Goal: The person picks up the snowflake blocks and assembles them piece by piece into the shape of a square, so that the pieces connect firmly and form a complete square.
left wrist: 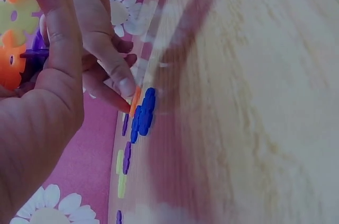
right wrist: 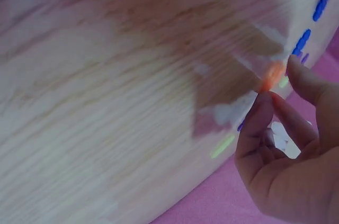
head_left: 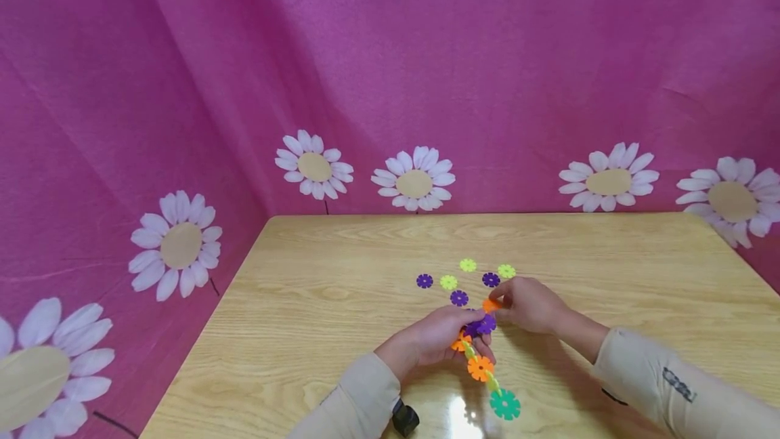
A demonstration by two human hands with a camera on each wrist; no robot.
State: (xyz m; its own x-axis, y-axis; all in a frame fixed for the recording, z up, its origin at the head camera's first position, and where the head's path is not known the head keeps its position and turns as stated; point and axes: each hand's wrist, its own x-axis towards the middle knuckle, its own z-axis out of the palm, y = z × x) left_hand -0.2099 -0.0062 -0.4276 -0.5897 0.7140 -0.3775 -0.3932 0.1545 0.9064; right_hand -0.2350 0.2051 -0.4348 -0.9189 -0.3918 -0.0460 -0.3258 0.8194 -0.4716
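Observation:
My left hand (head_left: 429, 337) holds a chain of slotted, flower-shaped plastic discs near its purple disc (head_left: 486, 324). From there the chain runs toward me through an orange disc (head_left: 481, 368) and yellow discs to a green disc (head_left: 505, 404) at its end. Between thumb and fingertips, my right hand (head_left: 535, 305) pinches a loose orange disc (right wrist: 273, 75), just beyond the purple end of the chain and apart from it. In the left wrist view, part of the chain, with an orange disc (left wrist: 11, 61), shows behind the left hand's fingers.
Beyond the hands, several loose discs lie flat on the wooden table (head_left: 292, 303): purple ones (head_left: 424, 281) and yellow ones (head_left: 468, 265). A pink curtain (head_left: 487, 73) with white daisies hangs behind and at the left. A black device (head_left: 405, 419) sits at the left wrist.

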